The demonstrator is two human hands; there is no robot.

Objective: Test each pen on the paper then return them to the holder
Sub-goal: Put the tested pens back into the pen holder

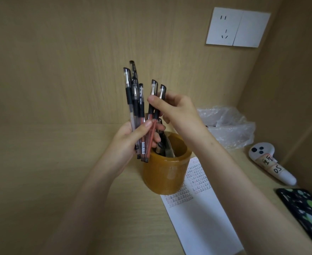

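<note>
Left hand [133,137] grips a fanned bundle of capped pens [136,111] above the holder [165,173]; right hand [175,109] pinches the rightmost pen [158,107]; paper [203,214] beside the holder.

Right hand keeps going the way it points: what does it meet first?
The pens in the left hand. The right hand points left and seems to pinch two of them; the rest stand just beyond, though depth is unclear.
</note>
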